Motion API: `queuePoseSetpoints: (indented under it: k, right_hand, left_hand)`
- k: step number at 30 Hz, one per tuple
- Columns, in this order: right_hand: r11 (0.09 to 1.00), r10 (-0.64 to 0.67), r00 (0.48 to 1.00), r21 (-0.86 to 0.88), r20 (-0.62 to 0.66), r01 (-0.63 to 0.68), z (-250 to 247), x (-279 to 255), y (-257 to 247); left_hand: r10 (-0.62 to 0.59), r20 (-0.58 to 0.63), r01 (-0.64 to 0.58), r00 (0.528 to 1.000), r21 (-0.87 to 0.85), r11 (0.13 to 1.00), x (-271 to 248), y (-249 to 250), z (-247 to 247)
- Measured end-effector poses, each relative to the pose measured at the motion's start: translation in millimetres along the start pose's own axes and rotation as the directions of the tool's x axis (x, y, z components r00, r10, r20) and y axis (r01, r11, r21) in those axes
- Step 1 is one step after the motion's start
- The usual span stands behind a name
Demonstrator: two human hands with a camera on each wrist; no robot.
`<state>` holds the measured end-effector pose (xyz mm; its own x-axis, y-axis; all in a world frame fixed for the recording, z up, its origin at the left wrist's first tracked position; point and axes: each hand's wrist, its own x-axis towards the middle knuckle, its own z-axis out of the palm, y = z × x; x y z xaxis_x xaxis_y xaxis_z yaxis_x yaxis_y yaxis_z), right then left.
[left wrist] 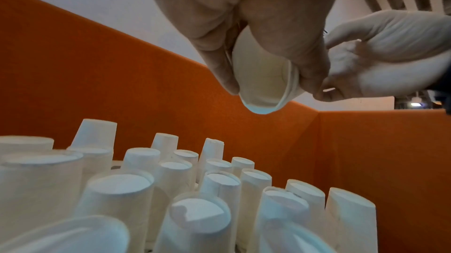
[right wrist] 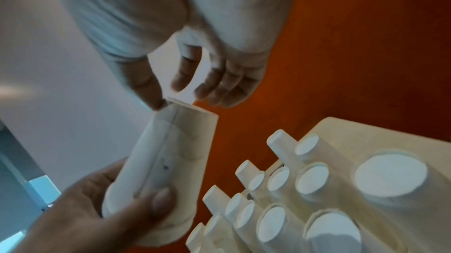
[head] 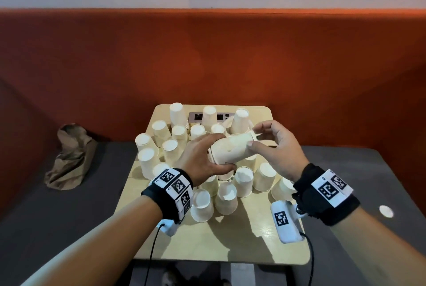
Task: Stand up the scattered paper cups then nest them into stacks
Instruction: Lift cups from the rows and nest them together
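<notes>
A short stack of nested cream paper cups lies tilted in the air above the table. My left hand grips its wide end, thumb below and fingers over the top; the same grip shows in the left wrist view on the stack. My right hand hovers at the narrow end. In the right wrist view its thumb touches the rim of the stack while the loosely curled fingers stay just off it. Several single cups stand upside down on the table.
Taller upside-down stacks stand at the table's back edge by a socket panel. A crumpled brown paper bag lies on the grey seat at left. An orange padded wall rises behind. A white disc lies at right.
</notes>
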<state>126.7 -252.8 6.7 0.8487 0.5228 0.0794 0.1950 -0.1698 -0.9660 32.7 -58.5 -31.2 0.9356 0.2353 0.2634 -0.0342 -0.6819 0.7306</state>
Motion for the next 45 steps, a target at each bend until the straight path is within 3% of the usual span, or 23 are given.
queuePoseSetpoints:
  k: [2,4,9,13,18,23,30,45]
  right_hand:
    - [0.999,0.021,1.0,-0.046,-0.021,-0.022,3.3,1.9,1.4]
    - [0.998,0.048,0.999,0.027,0.025,-0.049,8.1,5.5,1.1]
    - [0.995,-0.022,0.999,0.094,-0.047,0.027,21.3,17.5,2.2]
    - [0.984,-0.122,0.975,-0.154,-0.185,0.094,20.7,43.3,5.2]
    - [0.9,-0.113,0.962,-0.436,-0.249,-0.007,11.8,93.0,15.2]
    - [0.826,-0.067,0.952,-0.552,-0.298,-0.114,8.8,142.8,32.9]
    - [0.716,0.06,0.965,-0.663,-0.255,-0.22,23.0,185.1,59.2]
    - [0.584,0.272,0.951,-0.76,-0.148,-0.286,41.6,195.1,92.9]
  left_hand:
    - [-0.024,-0.057,0.021,0.998,-0.054,0.998,4.3,0.4,2.3]
    - [-0.03,-0.095,0.021,0.995,-0.094,0.995,10.2,-0.6,4.2]
    - [-0.001,-0.062,-0.003,0.998,-0.059,0.998,32.8,-7.4,5.3]
    - [0.054,0.03,-0.054,0.998,-0.003,0.999,57.4,-21.2,6.8]
    - [0.02,0.105,-0.029,0.994,0.085,0.996,80.6,-49.0,7.0]
    - [-0.041,0.206,0.011,0.978,0.145,0.989,96.5,-70.1,6.0]
    - [-0.061,0.272,0.028,0.96,0.122,0.992,111.1,-91.2,4.9]
    - [-0.069,0.292,0.036,0.954,0.119,0.992,121.1,-104.9,5.6]
